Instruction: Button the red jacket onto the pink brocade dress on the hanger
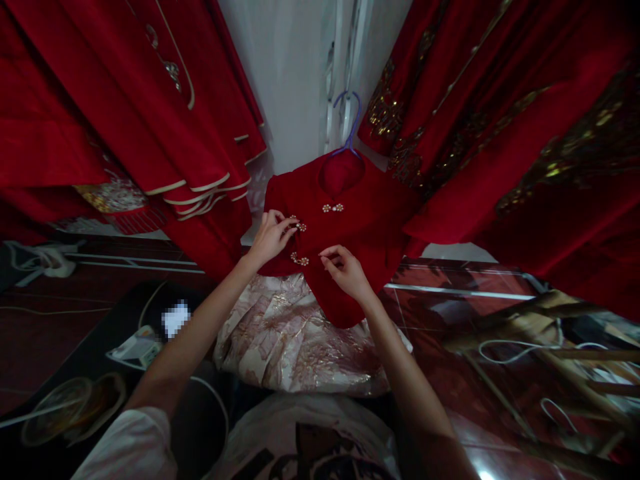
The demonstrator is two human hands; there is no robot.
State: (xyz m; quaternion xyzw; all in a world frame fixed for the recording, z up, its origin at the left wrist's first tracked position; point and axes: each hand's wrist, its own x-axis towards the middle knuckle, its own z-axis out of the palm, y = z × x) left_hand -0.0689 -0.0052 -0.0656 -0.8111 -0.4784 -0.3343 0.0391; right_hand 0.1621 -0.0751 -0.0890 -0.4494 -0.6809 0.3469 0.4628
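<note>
A red jacket [360, 233] on a purple hanger [353, 127] lies spread in front of me. Down its front are flower-shaped bead clasps: an upper clasp [333, 208], a middle clasp [301, 227] and a lower clasp [300, 259]. My left hand [273, 235] pinches at the middle clasp, its fingertips covering part of it. Over the lower front of the jacket, to the right of the lower clasp, my right hand [344, 268] has thumb and fingertips together. Whatever is between them is too small to see. Beneath the jacket, shiny pink-and-gold patterned fabric [300, 340] covers my lap.
Red garments with pale trim [200, 133] hang at left, and red garments with gold sequins [475, 133] at right. A dark stool [115, 333] at left bears a plastic cup [57, 410] and a small packet [137, 347]. A wooden rack [550, 360] with cords stands at right.
</note>
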